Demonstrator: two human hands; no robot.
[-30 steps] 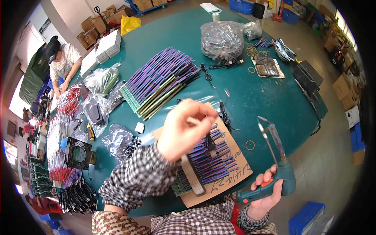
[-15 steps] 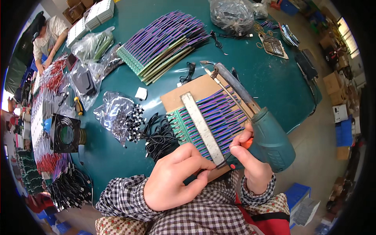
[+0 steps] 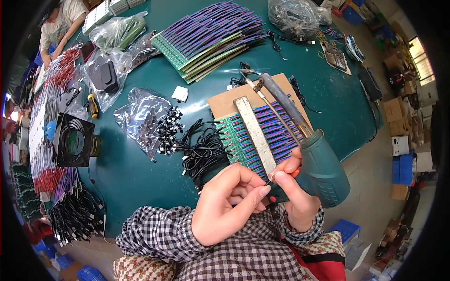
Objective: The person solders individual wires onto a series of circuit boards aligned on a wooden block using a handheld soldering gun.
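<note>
I record the left hand [image 3: 229,201] entering from the lower left, wrist bent inward, fingers curled, thumb and forefinger closed narrowly on a thin dark wire [image 3: 267,183]. I note the right hand [image 3: 300,189] raised upright opposite, gripping a green soldering gun [image 3: 326,168], its thumb and forefinger meeting at the wire's pale end; its other fingers are largely hidden. The gun's shafts tilt up and leftward. The wire is held up between both hands, near the lower end of a metal bar [image 3: 255,133] lying across green circuit boards [image 3: 233,133] on the counter [image 3: 140,187].
</note>
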